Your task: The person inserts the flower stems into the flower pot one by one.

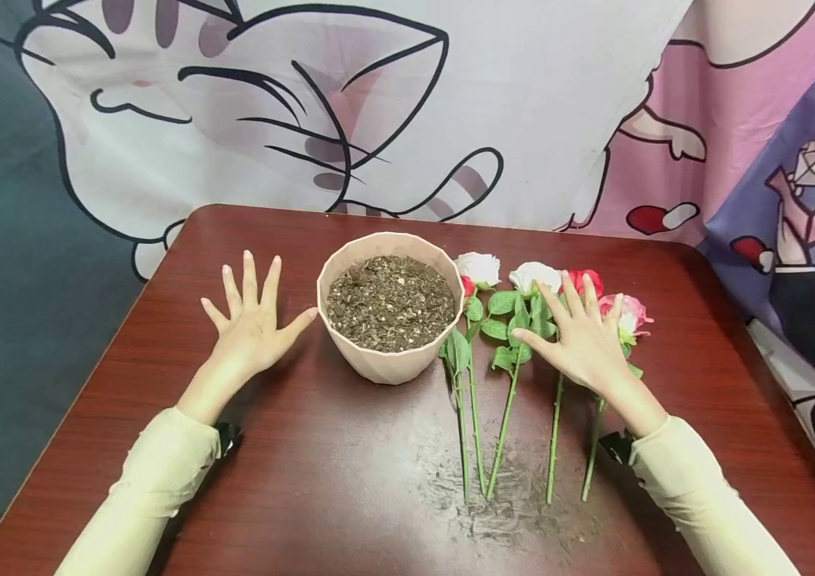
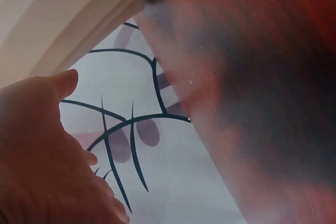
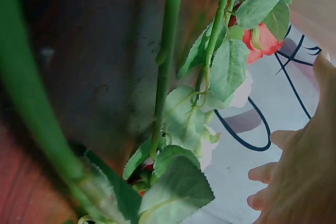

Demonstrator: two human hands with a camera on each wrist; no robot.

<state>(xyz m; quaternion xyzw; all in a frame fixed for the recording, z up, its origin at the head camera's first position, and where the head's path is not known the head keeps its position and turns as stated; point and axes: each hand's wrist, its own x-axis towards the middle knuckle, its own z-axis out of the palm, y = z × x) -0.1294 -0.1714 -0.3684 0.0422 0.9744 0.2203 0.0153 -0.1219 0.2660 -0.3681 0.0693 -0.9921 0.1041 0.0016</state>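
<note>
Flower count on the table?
5, right of the pot, left to right: partly hidden red flower, white flower, second white flower, second red flower, pink flower. Others could be hidden.

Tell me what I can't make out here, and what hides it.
Head view: part of the rightmost red flower, covered by the right hand.
Head view: the inner floor of the pot, under the soil.
Left wrist view: much of the pot, past the top and left edges.
Right wrist view: detail on the nearest stem, blurred.
</note>
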